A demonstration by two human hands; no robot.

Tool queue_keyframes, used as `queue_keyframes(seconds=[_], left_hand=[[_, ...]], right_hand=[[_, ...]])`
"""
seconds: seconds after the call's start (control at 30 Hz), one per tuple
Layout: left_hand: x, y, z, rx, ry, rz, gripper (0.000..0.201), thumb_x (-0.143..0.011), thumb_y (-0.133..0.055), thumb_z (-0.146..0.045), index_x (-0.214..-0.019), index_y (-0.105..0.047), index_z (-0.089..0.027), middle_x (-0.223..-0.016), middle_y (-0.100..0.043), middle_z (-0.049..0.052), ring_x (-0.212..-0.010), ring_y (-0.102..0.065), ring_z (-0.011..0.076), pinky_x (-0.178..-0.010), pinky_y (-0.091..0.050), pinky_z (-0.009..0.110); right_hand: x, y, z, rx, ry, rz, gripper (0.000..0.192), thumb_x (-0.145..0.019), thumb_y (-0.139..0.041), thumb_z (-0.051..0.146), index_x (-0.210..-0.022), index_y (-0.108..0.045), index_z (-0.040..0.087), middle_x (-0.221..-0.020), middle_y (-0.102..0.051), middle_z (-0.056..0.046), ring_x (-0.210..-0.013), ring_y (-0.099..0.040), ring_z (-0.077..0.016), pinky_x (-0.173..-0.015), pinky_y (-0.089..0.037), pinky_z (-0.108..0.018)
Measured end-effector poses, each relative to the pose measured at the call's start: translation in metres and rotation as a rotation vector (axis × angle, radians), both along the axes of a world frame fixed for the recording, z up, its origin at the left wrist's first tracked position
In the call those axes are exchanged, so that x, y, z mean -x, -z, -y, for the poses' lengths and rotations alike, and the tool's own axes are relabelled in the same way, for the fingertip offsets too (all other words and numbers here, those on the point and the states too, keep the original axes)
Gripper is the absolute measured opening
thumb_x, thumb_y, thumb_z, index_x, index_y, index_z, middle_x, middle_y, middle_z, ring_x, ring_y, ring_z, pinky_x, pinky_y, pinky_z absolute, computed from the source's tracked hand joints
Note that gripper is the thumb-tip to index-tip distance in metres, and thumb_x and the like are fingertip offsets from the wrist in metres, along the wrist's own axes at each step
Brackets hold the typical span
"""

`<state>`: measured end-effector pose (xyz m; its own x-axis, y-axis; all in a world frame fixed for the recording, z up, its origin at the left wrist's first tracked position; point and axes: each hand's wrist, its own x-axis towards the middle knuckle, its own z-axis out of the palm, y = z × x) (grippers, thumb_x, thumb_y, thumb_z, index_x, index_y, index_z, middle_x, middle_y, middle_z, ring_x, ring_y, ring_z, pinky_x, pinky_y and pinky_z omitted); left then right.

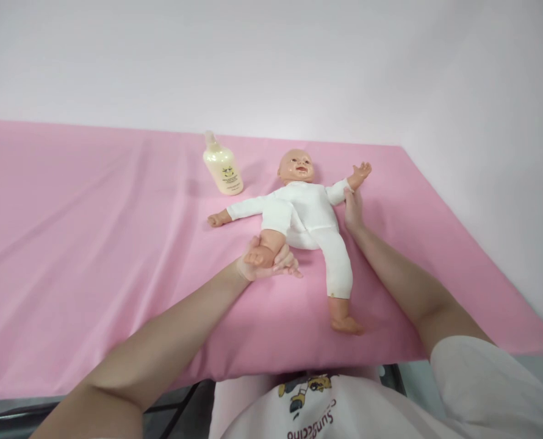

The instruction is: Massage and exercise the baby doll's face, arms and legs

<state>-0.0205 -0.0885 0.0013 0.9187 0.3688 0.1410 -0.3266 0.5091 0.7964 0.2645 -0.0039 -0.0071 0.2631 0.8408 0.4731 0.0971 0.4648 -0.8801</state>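
— Two hands are on the doll [299, 213], one at each side. Which do you want first?

— The left one. How is it posed?

— The left hand [265, 263] reaches in from the lower left on a long bare forearm, palm up, fingers curled loosely under the doll's bent bare leg [266, 247]. It cups the foot and calf from below rather than clamping them; the fingertips stick out past the leg toward the doll's other side.

— And the right?

— The right hand [352, 210] comes up from the lower right, forearm stretched almost straight. Its fingers lie together and rest against the doll's sleeve near the armpit, just below the doll's raised arm. It looks flat and touching; whether it pinches any fabric I cannot tell.

— Where does the doll lie?

— On its back, in the middle-right of a pink sheet [93, 244], head pointing away from the person, arms spread. It wears a white suit; one leg is covered and stretched out toward the near edge, the other is bare and folded up in the left hand.

— Anything near it?

— One cream-coloured bottle [222, 166] stands just beyond the doll's outstretched arm, near the head, apart from both hands.

— The surroundings?

— The sheet is lightly creased and runs back to a plain white wall [271, 61], which also closes the right side. A white printed shirt [345, 402] shows at the bottom.
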Motion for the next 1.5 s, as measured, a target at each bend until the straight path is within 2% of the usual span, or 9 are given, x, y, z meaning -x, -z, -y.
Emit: queue_keyframes(seconds=[0.1,0.2,0.43,0.7,0.87,0.97,1.2,1.37,1.5], left_hand=[[0.000,-0.016,0.001,0.101,-0.109,0.004,0.069,-0.069,-0.074,-0.086,-0.060,-0.049,-0.022,-0.053,-0.043,-0.003,-0.068,-0.056,0.0194,-0.088,-0.058,0.039],[0.000,-0.021,0.005,0.181,-0.209,-0.039,0.068,-0.071,-0.076,-0.083,-0.060,-0.047,-0.022,-0.056,-0.044,-0.003,-0.070,-0.056,0.0196,-0.084,-0.057,0.037],[-0.004,-0.023,0.005,0.344,-0.400,-0.174,0.065,-0.085,-0.060,-0.083,-0.062,-0.048,-0.023,-0.058,-0.045,0.000,-0.072,-0.057,0.0226,-0.083,-0.058,0.039],[-0.005,-0.017,0.000,0.321,-0.362,-0.165,0.064,-0.069,-0.082,-0.077,-0.064,-0.056,-0.019,-0.061,-0.052,0.000,-0.071,-0.058,0.0207,-0.077,-0.058,0.033],[-0.004,-0.013,-0.002,0.318,-0.363,-0.179,0.063,-0.080,-0.072,-0.078,-0.067,-0.057,-0.019,-0.062,-0.053,0.000,-0.071,-0.060,0.0207,-0.078,-0.057,0.034],[-0.005,-0.011,-0.003,0.288,-0.357,-0.189,0.066,-0.074,-0.075,-0.081,-0.065,-0.056,-0.019,-0.061,-0.052,0.000,-0.070,-0.060,0.0207,-0.076,-0.056,0.033],[-0.005,-0.012,0.004,0.048,-0.212,-0.196,0.070,-0.074,-0.071,-0.086,-0.070,-0.061,-0.018,-0.069,-0.056,0.002,-0.074,-0.060,0.0220,-0.091,-0.051,0.042],[0.002,-0.015,0.009,-0.135,0.030,-0.262,0.068,-0.069,-0.079,-0.082,-0.088,-0.074,-0.017,-0.089,-0.069,0.010,-0.087,-0.065,0.0252,-0.091,-0.052,0.039],[0.005,-0.024,0.005,-0.264,0.261,-0.278,0.064,-0.067,-0.085,-0.073,-0.095,-0.077,-0.016,-0.097,-0.074,0.014,-0.100,-0.070,0.0323,-0.098,-0.054,0.041]], right_hand=[[0.010,0.000,0.008,0.012,-0.065,0.023,0.064,-0.082,-0.073,0.072,-0.126,-0.065,0.026,-0.127,-0.072,-0.011,-0.127,-0.065,-0.0299,-0.114,-0.053,-0.049],[0.015,-0.003,0.015,0.016,-0.131,0.164,0.061,-0.076,-0.083,0.066,-0.121,-0.070,0.029,-0.129,-0.072,-0.008,-0.130,-0.063,-0.0297,-0.122,-0.045,-0.050],[0.013,-0.016,0.020,-0.087,-0.245,0.505,0.047,-0.086,-0.073,0.067,-0.119,-0.074,0.033,-0.134,-0.073,-0.005,-0.141,-0.056,-0.0328,-0.133,-0.028,-0.056],[0.009,-0.014,0.016,-0.163,-0.294,0.663,0.038,-0.094,-0.065,0.051,-0.125,-0.075,0.032,-0.138,-0.071,-0.006,-0.139,-0.057,-0.0335,-0.132,-0.028,-0.058],[0.008,-0.013,0.014,-0.184,-0.310,0.654,0.038,-0.093,-0.067,0.050,-0.126,-0.074,0.032,-0.137,-0.071,-0.007,-0.138,-0.058,-0.0345,-0.132,-0.027,-0.059],[0.009,-0.014,0.015,-0.152,-0.312,0.656,0.041,-0.094,-0.066,0.056,-0.127,-0.074,0.033,-0.137,-0.070,-0.007,-0.139,-0.056,-0.0345,-0.133,-0.025,-0.059],[0.011,-0.002,0.015,-0.048,-0.211,0.440,0.059,-0.083,-0.075,0.071,-0.128,-0.070,0.032,-0.138,-0.069,-0.008,-0.142,-0.054,-0.0333,-0.131,-0.032,-0.055],[0.014,0.009,0.010,0.060,-0.163,0.177,0.076,-0.084,-0.073,0.073,-0.143,-0.057,0.028,-0.150,-0.060,-0.012,-0.143,-0.055,-0.0292,-0.127,-0.040,-0.051],[0.014,0.003,0.007,0.029,-0.063,0.026,0.079,-0.088,-0.066,0.076,-0.151,-0.047,0.032,-0.161,-0.050,-0.009,-0.154,-0.045,-0.0239,-0.129,-0.038,-0.046]])
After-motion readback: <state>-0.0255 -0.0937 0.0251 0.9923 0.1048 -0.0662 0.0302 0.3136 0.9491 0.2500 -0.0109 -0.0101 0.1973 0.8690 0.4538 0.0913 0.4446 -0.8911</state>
